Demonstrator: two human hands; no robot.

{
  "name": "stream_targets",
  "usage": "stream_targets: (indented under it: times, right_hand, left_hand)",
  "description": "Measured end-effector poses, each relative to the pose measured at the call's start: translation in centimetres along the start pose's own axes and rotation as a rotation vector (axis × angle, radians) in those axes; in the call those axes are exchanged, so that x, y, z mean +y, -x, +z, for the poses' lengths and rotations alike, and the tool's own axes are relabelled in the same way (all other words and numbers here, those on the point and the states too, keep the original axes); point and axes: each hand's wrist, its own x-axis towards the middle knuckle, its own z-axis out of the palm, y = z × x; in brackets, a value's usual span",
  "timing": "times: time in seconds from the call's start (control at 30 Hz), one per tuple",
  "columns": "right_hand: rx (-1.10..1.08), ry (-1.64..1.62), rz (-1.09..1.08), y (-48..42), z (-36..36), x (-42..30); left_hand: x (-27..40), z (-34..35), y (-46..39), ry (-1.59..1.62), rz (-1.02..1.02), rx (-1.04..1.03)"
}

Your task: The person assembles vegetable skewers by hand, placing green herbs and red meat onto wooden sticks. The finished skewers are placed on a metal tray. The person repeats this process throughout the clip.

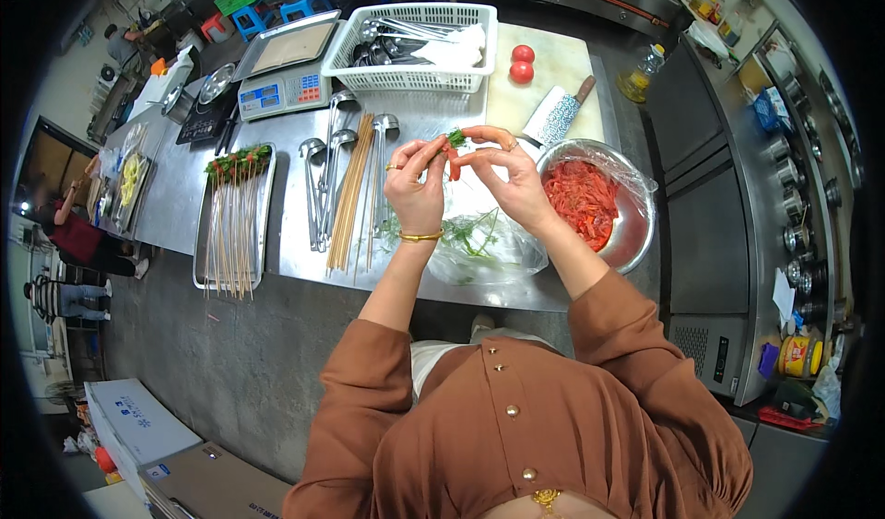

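Note:
My left hand (420, 180) pinches a small bunch of feathery green herb (455, 137) with a strip of red meat (453, 166) against it. The fingers of my right hand (508, 173) touch the same strip from the right. Beneath my hands, loose herb sprigs (477, 235) lie on a clear plastic bag (515, 260). To the right, a steel bowl (639, 232) partly under plastic film holds red meat strips (583, 201). Bare wooden skewers (351, 197) lie left of my left hand. Farther left, a metal tray (198, 260) holds skewers topped with green and red pieces (238, 163).
Steel ladles (312, 190) flank the bare skewers. Behind are a digital scale (285, 94), a white basket (415, 80) of utensils, and a cutting board (546, 38) with two tomatoes (522, 72) and a cleaver (556, 114). Other people (76, 232) stand at far left.

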Motion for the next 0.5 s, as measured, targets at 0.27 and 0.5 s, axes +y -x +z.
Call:
stream_targets:
  times: [0.27,0.5]
  right_hand:
    - [0.110,-0.752,0.620,-1.0,3.0,0.2]
    - [0.043,-0.781,0.750,-0.4,2.5,0.8]
  left_hand:
    - [0.0,0.1,-0.6,0.003,0.002,0.063]
    - [0.2,-0.1,-0.5,-0.025,-0.002,0.081]
